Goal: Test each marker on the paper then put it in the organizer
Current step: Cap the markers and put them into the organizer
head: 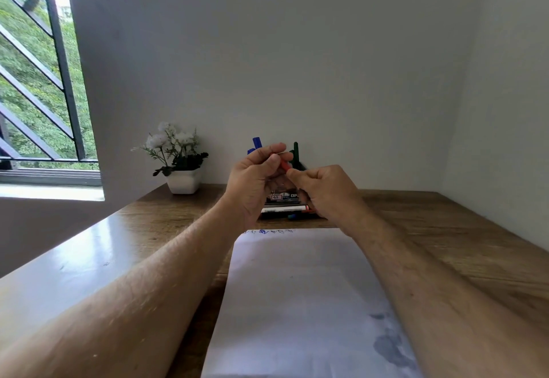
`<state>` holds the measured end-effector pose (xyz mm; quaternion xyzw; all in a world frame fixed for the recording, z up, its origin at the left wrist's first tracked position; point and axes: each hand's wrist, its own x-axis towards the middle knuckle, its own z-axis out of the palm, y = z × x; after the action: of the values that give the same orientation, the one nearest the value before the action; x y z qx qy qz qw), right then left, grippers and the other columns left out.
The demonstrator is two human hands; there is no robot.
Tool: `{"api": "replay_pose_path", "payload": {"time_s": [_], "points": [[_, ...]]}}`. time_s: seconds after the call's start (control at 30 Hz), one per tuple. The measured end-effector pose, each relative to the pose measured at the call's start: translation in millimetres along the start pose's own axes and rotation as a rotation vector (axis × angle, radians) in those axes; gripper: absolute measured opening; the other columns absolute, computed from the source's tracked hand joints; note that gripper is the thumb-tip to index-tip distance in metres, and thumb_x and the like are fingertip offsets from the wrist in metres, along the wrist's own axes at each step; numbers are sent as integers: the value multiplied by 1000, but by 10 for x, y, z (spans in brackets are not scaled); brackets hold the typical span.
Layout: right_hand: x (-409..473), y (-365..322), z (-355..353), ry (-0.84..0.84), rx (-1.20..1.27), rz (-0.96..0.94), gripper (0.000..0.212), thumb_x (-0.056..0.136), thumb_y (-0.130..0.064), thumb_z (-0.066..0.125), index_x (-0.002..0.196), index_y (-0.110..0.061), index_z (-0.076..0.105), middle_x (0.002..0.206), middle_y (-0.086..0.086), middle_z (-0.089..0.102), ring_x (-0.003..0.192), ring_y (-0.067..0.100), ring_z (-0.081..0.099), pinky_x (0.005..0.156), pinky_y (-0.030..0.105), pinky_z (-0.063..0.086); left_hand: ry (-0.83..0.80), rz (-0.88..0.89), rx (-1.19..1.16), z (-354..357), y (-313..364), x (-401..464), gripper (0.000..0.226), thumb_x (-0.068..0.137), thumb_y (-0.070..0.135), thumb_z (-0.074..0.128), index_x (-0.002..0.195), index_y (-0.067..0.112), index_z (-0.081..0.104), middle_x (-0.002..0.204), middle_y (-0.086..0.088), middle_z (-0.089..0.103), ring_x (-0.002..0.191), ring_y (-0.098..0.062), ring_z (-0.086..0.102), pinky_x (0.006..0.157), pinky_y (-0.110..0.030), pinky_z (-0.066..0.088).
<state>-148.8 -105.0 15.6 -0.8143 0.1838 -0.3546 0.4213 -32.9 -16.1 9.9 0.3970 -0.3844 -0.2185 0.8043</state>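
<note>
A red marker (284,165) was held between the two hands, raised above the far edge of the paper (297,288). Its long axis was tilted, running from the left hand (257,181) down and across to the right hand (322,190). The left hand's fingers were curled round the upper part, the thumb pressed against it. The right hand's fingertips (292,174) were pinched on the lower red end, probably the cap, though that could not be told for certain. Just beyond both hands, and partly hidden by them, the organizer (283,197) was seen, with a blue marker (257,142) and a green marker (296,151) standing upright in it. More markers (285,208) were laid just under the right hand. The paper was spread below and nearer than the hands, with scribbles (269,231) along its far edge. A capping or uncapping step was judged to be in hand.
</note>
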Motion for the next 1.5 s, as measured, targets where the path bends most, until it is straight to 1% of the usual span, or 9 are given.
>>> {"api": "replay_pose_path", "payload": {"time_s": [0.17, 0.33, 0.53, 0.63, 0.77, 0.93, 1.07, 1.17, 1.5], "points": [[6, -38, -43, 90, -138, -80, 39, 90, -53, 62, 74, -20, 76, 38, -16, 52, 36, -4, 48, 53, 18, 36, 11, 28, -54, 40, 13, 10, 22, 98, -2, 48, 104, 6, 68, 95, -10, 72, 86, -18, 69, 78, -27, 59], [-9, -16, -53, 143, -193, -74, 50, 85, -60, 61, 65, -16, 73, 41, -11, 51, 33, -1, 46, 51, 21, 33, 29, 46, -81, 15, 34, 28, 21, 99, 0, 49, 103, 6, 68, 95, -11, 71, 89, -21, 68, 81, -30, 59], [-12, 51, -73, 39, -242, 115, 34, 92, -45, 64, 74, -19, 76, 57, -5, 64, 55, 6, 56, 58, 26, 39, 212, 70, 65, -32, 69, 51, 27, 100, -4, 40, 100, 9, 64, 83, -7, 66, 71, -16, 62, 71, -26, 58], [11, 84, -93, 34, -199, 237, 29, 94, -37, 62, 84, -13, 75, 64, 1, 69, 46, 9, 53, 47, 21, 39, 246, -103, 206, -30, 61, 35, 33, 99, -7, 33, 91, 11, 60, 75, -7, 58, 65, -17, 56, 67, -30, 53], [20, 118, -110, 51, 115, 283, 17, 95, -16, 59, 111, -22, 59, 85, 11, 74, 41, 15, 52, 35, 19, 36, -6, -241, 712, -23, 3, -5, 37, 89, -10, 32, 73, 14, 56, 67, -3, 48, 58, -14, 43, 49, -22, 40], [32, 109, -107, 33, 358, 325, 24, 101, -11, 42, 108, -15, 64, 93, 10, 75, 45, 20, 64, 34, 22, 41, -404, -244, 1292, -26, 22, -69, 24, 88, 10, 49, 71, 26, 56, 77, 1, 55, 77, -18, 50, 67, -30, 39], [29, 152, -124, -1, 383, 367, 19, 90, -6, 53, 102, -11, 67, 87, 5, 78, 63, 20, 73, 42, 23, 48, -521, -274, 1408, -97, 41, -56, 16, 83, 30, 66, 71, 28, 56, 78, 4, 58, 76, -14, 53, 65, -29, 37], [7, 178, -142, -51, 244, 357, 16, 89, -19, 61, 89, -5, 69, 69, 9, 74, 51, 20, 66, 44, 24, 47, -548, -319, 1458, -131, -5, -41, 24, 78, 41, 76, 74, 26, 58, 78, 6, 60, 74, -12, 54, 65, -28, 40], [-39, 214, -92, -243, -57, 297, 8, 88, -14, 57, 82, -9, 59, 59, 10, 66, 41, 18, 51, 43, 24, 41, -562, -486, 1404, -112, -75, -30, 22, 78, 32, 79, 79, 25, 58, 88, 3, 61, 85, -15, 55, 76, -31, 42]]}}
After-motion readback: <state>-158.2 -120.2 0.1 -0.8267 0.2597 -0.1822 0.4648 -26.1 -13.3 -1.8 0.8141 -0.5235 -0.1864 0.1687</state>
